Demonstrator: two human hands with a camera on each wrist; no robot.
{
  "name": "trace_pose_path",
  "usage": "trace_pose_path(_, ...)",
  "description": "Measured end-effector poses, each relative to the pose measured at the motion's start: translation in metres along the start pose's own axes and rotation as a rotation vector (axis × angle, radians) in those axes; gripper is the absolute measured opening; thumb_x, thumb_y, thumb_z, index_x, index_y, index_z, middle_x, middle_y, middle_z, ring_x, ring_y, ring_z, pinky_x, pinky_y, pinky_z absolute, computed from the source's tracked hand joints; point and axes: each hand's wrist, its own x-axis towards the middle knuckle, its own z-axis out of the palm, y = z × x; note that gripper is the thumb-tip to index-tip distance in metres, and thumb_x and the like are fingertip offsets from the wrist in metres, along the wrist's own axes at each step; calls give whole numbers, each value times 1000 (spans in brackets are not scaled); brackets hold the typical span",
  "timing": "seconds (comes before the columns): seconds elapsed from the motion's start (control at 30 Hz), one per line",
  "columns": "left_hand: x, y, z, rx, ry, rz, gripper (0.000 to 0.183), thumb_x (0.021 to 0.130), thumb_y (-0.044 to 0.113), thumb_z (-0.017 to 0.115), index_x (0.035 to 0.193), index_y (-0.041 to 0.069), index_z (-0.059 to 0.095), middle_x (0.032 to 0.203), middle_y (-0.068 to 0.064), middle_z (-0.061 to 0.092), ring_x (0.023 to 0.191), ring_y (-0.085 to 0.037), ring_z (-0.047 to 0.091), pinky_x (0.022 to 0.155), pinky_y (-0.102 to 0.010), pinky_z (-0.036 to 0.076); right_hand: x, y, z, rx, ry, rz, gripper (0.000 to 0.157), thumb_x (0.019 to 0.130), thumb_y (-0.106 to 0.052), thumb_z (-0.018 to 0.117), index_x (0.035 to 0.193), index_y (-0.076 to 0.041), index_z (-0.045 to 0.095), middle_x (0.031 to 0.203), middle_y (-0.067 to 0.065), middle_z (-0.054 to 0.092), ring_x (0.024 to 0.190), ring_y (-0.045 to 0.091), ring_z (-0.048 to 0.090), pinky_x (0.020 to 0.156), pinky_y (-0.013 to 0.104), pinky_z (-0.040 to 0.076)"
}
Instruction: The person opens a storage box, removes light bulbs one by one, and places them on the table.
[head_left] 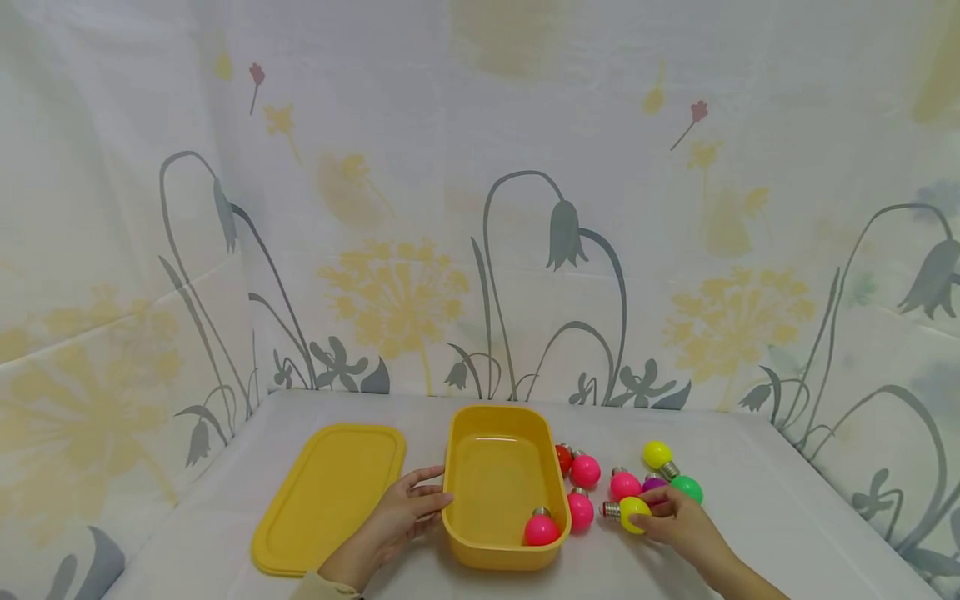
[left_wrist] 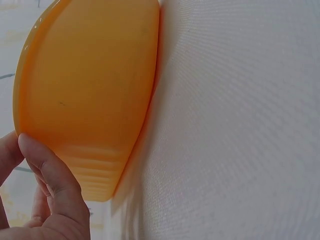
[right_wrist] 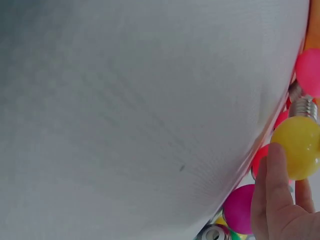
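My left hand (head_left: 405,515) holds the left edge of a yellow plastic box (head_left: 459,546), its fingertips at the rim. The left wrist view shows the thumb and fingers meeting the box's outer wall (left_wrist: 95,100). Inside the box, in its near right corner, lies a pink light bulb (head_left: 542,529). To the right of the box, my right hand (head_left: 682,521) pinches a yellow light bulb (head_left: 636,514) by its round end. The bulb's metal screw base (right_wrist: 303,108) points toward the box. Most of the right palm is out of the right wrist view.
Between the box and right hand lie pink bulbs (head_left: 586,472) and a red bulb (head_left: 562,459). A purple bulb (head_left: 654,482), a green bulb (head_left: 687,489) and another yellow bulb (head_left: 657,454) lie near the right hand. The yellow lid (head_left: 330,496) lies flat at left.
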Motion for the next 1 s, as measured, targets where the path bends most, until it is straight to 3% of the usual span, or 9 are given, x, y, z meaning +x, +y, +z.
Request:
trace_pose_path(0.67, 1, -1, 0, 4, -10, 8, 56, 84, 5, 68, 133, -4, 42, 97, -9, 58, 70, -12, 59, 66, -24, 52, 2, -3, -5, -28, -27, 10, 48, 75, -21, 78, 107, 6, 54, 89, 10, 55, 78, 21, 52, 68, 31, 53)
trace_pose_path(1.0, 1, -1, 0, 6, -2, 5, 56, 84, 6, 69, 133, -3, 43, 96, -8, 58, 69, -12, 58, 65, -24, 52, 1, -16, -15, -9, -36, -56, 42, 80, -11, 72, 111, 9, 53, 88, 9, 56, 78, 20, 52, 70, 32, 54)
